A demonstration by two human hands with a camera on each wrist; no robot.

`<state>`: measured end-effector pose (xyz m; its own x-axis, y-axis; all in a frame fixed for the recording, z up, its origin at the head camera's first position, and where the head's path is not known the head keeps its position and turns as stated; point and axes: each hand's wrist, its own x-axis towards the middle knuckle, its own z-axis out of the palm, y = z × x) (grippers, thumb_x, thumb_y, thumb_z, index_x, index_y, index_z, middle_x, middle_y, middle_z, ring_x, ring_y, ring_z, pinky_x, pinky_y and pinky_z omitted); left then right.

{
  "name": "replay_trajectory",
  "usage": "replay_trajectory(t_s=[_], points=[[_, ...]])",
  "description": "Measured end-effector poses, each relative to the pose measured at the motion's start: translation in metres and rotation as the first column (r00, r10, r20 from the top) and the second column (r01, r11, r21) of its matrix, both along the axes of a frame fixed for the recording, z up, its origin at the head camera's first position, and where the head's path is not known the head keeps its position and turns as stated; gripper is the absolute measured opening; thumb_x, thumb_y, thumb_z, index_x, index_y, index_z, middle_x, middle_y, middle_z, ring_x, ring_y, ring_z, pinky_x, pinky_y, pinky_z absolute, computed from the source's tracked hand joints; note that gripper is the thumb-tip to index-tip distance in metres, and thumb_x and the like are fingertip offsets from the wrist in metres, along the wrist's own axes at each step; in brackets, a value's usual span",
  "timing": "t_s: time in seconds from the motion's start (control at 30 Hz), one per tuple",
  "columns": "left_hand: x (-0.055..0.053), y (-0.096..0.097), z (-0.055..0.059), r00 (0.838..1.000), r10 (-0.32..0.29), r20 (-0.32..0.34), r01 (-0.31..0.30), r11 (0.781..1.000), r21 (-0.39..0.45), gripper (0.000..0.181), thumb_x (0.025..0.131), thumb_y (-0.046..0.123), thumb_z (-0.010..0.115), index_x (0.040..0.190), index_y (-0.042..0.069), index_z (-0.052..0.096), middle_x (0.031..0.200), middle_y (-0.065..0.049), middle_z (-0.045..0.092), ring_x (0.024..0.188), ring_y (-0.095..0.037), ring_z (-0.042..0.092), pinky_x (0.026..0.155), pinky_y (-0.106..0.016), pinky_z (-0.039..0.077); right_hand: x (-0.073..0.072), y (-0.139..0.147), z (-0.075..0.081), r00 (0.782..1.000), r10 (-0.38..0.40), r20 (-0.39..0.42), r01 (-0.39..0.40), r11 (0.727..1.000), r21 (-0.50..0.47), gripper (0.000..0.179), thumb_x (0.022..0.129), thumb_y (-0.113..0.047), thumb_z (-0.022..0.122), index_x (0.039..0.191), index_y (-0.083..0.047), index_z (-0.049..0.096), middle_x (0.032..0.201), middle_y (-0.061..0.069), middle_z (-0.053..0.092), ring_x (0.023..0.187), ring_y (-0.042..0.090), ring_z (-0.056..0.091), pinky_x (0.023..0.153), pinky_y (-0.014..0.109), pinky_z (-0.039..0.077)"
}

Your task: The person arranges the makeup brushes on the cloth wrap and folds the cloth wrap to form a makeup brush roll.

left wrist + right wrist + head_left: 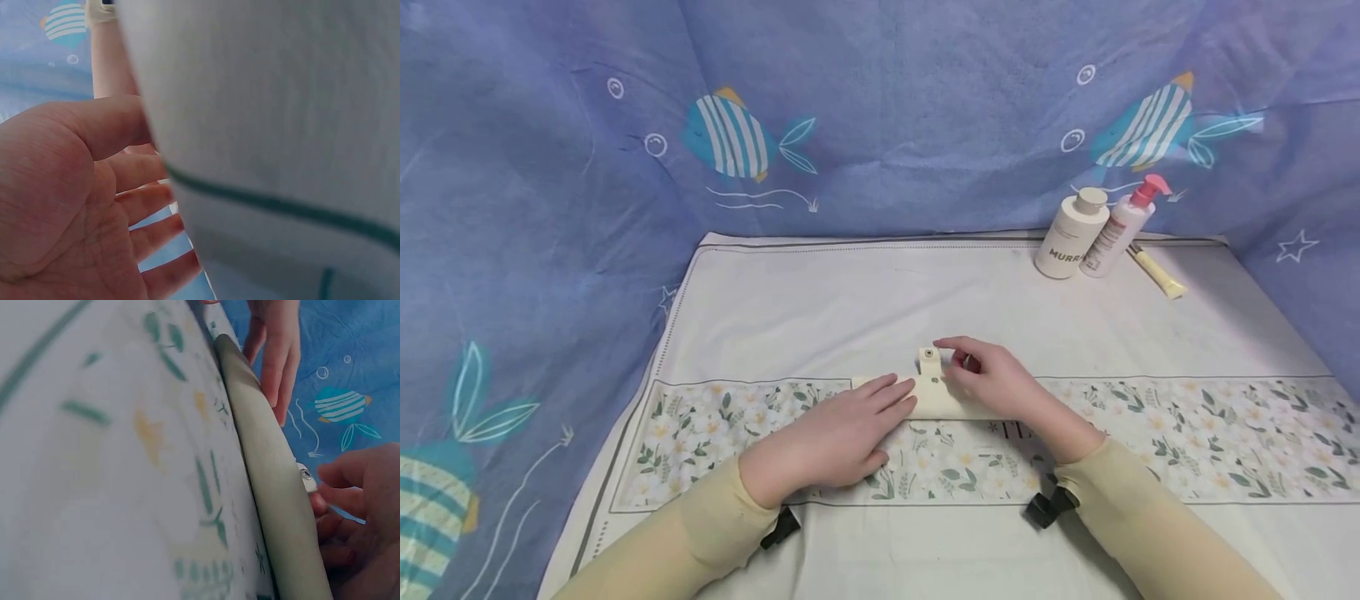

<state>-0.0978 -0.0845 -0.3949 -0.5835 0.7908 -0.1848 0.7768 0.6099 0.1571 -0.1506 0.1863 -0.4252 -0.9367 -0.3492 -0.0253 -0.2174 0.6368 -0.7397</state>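
A cream roll-up case [958,406] lies across the floral band of the cloth. Its short snap strap [929,360] is unfastened and points away from me, with the metal snap showing. My left hand [842,429] rests on the case's left part, fingers fairly straight and spread. At the strap, my right hand [996,379] holds its index fingertip close beside the strap's end, the thumb apart from it and near the case. In the right wrist view the case [269,462] looks like a smooth roll, and the strap's snap [305,474] sits right by the right fingertips.
A white bottle [1070,235] and a pump bottle with a pink top [1120,233] stand at the back right. Next to them lies a small yellow tube [1159,273]. A blue curtain with fish prints [880,117] hangs behind the white tablecloth [850,308].
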Motion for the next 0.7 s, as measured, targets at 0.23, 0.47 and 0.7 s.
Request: replay_trajectory(t_s=[0.23,0.47,0.7], points=[[0.0002,-0.0008,-0.0010,1.000,0.000,0.006,0.000,1.000,0.018,0.070,0.101,0.031,0.062,0.162,0.011,0.034,0.172,-0.007,0.023,0.159,-0.030,0.020,0.128,-0.043,0.026,-0.0085,-0.0052,-0.0041,0.996,-0.020,0.091,0.033,0.989,-0.144,0.021,0.105,-0.030,0.062,0.113,-0.018,0.077,0.091,-0.002,0.073,0.082,0.019,0.063,0.073,0.029,0.050],[-0.0008,-0.0005,-0.0016,1.000,-0.003,0.001,0.003,1.000,0.012,0.070,0.101,0.032,0.062,0.162,0.011,0.033,0.172,-0.006,0.022,0.160,-0.029,0.019,0.128,-0.042,0.027,-0.0069,-0.0013,-0.0042,0.997,0.010,0.077,-0.002,0.994,-0.113,0.010,0.097,-0.023,0.072,0.103,-0.025,0.081,0.099,-0.007,0.077,0.091,0.015,0.066,0.082,0.028,0.051],[-0.0006,-0.0003,-0.0007,1.000,0.007,0.004,-0.007,1.000,0.013,0.069,0.101,0.031,0.061,0.162,0.012,0.034,0.172,-0.006,0.023,0.160,-0.028,0.020,0.126,-0.043,0.031,-0.0048,-0.0021,-0.0024,0.997,0.016,0.075,-0.009,0.995,-0.100,0.005,0.095,-0.023,0.075,0.095,-0.024,0.079,0.089,-0.007,0.073,0.081,0.017,0.061,0.075,0.028,0.049]])
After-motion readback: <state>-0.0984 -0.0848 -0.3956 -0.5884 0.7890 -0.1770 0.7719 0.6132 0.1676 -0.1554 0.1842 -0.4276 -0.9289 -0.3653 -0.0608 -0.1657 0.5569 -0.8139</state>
